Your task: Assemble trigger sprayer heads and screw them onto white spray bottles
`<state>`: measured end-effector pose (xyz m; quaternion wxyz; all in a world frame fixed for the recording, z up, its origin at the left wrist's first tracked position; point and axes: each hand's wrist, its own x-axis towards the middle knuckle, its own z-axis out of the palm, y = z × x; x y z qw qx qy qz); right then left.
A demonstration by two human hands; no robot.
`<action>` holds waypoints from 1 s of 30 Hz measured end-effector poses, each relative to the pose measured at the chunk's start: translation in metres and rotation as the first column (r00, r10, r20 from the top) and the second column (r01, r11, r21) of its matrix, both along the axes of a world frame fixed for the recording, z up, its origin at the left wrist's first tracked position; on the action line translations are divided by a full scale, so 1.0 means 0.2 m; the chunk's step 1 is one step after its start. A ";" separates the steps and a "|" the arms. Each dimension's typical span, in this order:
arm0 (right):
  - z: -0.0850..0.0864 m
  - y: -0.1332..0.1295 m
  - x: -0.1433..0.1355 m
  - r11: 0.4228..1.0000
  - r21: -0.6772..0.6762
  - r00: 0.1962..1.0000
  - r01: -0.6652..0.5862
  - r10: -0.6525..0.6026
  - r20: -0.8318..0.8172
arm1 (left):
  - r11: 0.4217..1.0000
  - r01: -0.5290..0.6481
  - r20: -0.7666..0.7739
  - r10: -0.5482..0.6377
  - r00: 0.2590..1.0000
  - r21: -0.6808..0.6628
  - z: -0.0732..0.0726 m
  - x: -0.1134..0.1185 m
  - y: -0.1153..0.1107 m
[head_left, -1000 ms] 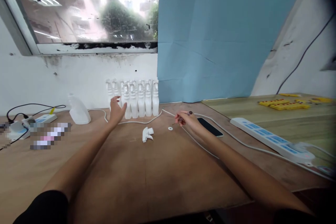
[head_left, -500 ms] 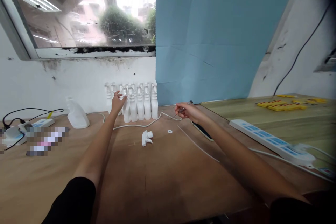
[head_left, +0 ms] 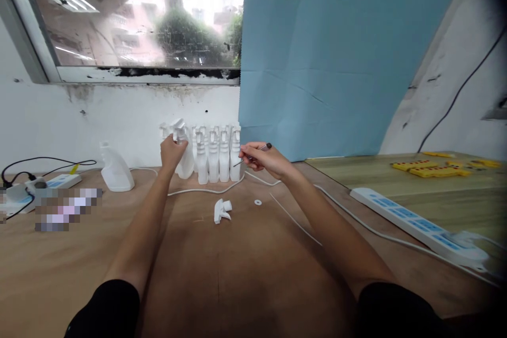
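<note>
My left hand is closed on a white spray bottle at the left part of a packed group of spray bottles by the wall. That bottle leans, its trigger head tipped. Just right of the group, my right hand grips a thin metal tool with a dark end; its narrow tip points down and left, near the bottles. On the table in front lie a loose white trigger sprayer head, a small white ring washer and a thin white tube.
A lone white bottle without a sprayer stands at the left. Power strips lie on both sides, with white cords across the table. Yellow pieces rest at the far right. A window and blue sheet are behind.
My left hand has taken hold of a bottle and tilted it out of line. My right hand has moved left with the thin tool, towards the bottles. The phone is now hidden behind my right arm.
</note>
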<state>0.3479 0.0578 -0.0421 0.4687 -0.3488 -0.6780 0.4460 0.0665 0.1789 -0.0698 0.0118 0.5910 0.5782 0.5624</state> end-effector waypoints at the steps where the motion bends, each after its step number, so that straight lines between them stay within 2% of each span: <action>1: 0.00 -0.01 -0.01 1.000 0.017 1.000 0.007 -0.007 -0.009 | 1.000 -0.003 -0.017 0.003 1.000 0.025 0.05 -0.01 -0.05; 4: -0.01 -0.03 -0.05 0.993 0.098 0.997 0.069 -0.065 -0.045 | 0.991 0.090 -0.098 -0.081 0.992 0.096 0.19 -0.02 -0.23; 7: -0.01 -0.05 -0.08 0.967 0.215 0.989 0.139 -0.124 -0.083 | 0.940 0.330 -0.217 -0.306 0.927 0.082 0.28 0.02 -0.41; 10: 0.00 -0.07 -0.12 0.937 0.309 0.982 0.160 -0.119 -0.147 | 0.843 0.537 -0.457 -0.483 0.747 -0.013 0.30 0.12 -0.57; 12: -0.01 -0.08 -0.13 0.934 0.329 0.980 0.138 -0.081 -0.183 | 0.791 0.609 -0.593 -0.523 0.613 -0.068 0.29 0.19 -0.65; 13: -0.01 -0.08 -0.14 0.939 0.322 0.979 0.118 -0.055 -0.198 | 0.780 0.620 -0.641 -0.516 0.568 -0.078 0.28 0.22 -0.67; 15: -0.03 -0.08 -0.15 0.952 0.295 0.974 0.084 -0.015 -0.228 | 0.791 0.607 -0.704 -0.474 0.529 -0.077 0.26 0.28 -0.71; 17: -0.05 -0.08 -0.16 0.954 0.286 0.964 0.095 -0.016 -0.266 | 0.816 0.571 -0.714 -0.450 0.536 -0.085 0.23 0.32 -0.71; 20: -0.05 -0.08 -0.17 0.931 0.299 0.939 0.208 -0.104 -0.329 | 0.826 0.537 -0.680 -0.495 0.541 -0.174 0.21 0.35 -0.70; 22: -0.05 -0.07 -0.16 0.916 0.294 0.922 0.272 -0.161 -0.352 | 0.805 0.542 -0.647 -0.549 0.528 -0.240 0.20 0.35 -0.69; 25: -0.05 -0.06 -0.13 0.926 0.291 0.938 0.241 -0.145 -0.315 | 0.748 0.582 -0.607 -0.633 0.482 -0.319 0.22 0.32 -0.67; 28: -0.06 -0.06 -0.09 0.955 0.293 0.975 0.049 0.018 -0.222 | 0.632 0.629 -0.532 -0.758 0.378 -0.453 0.25 0.28 -0.68; 30: -0.06 -0.07 -0.08 0.953 0.286 0.976 -0.097 0.147 -0.160 | 0.542 0.650 -0.447 -0.833 0.328 -0.533 0.27 0.26 -0.70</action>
